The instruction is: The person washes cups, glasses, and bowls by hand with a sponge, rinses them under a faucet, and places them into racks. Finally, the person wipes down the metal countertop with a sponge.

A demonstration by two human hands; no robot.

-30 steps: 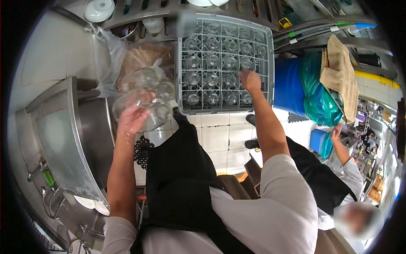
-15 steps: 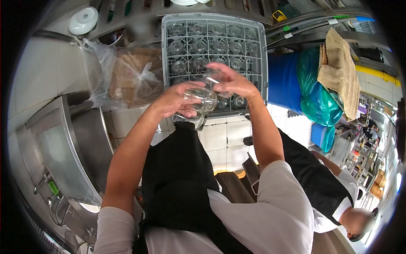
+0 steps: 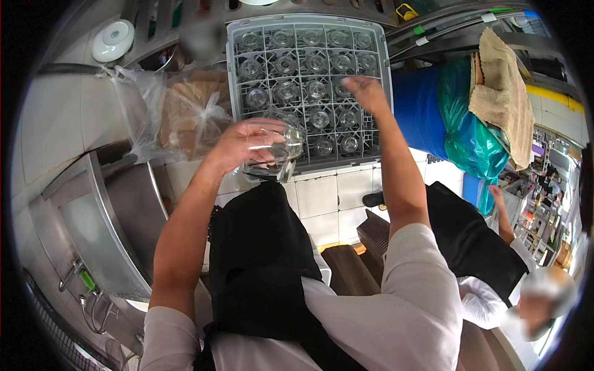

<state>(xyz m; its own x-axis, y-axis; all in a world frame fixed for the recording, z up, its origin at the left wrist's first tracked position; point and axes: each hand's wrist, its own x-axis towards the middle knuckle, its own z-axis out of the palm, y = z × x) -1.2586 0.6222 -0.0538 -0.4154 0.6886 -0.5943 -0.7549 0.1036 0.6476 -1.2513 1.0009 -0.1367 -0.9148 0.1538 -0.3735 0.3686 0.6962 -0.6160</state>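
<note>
My left hand [image 3: 238,147], at the rack's near left corner, has its fingers wrapped round clear drinking glasses [image 3: 289,143]; more than one overlaps there. My right hand [image 3: 369,96] is over the right side of the grey glass rack [image 3: 388,102]. Its bent fingertips overlap the edge of a glass [image 3: 341,91] in the rack, and they are blurred; I cannot tell whether they grip it. Several clear glasses [image 3: 317,89] stand base up in the rack's compartments. Part of the rack's near left side is hidden behind my left hand and its glasses.
Left of the rack are a clear plastic bag [image 3: 139,105] and a brown carton [image 3: 185,117]. To the right stand a blue barrel [image 3: 417,117], a green bag [image 3: 461,123] and a tan cloth [image 3: 504,99]. A person in a black apron [image 3: 473,244] is at the right.
My right hand has moved right, away from the left hand, over the rack's right side. The glass it held is no longer visible in it. My left hand keeps its glasses, slightly further left.
</note>
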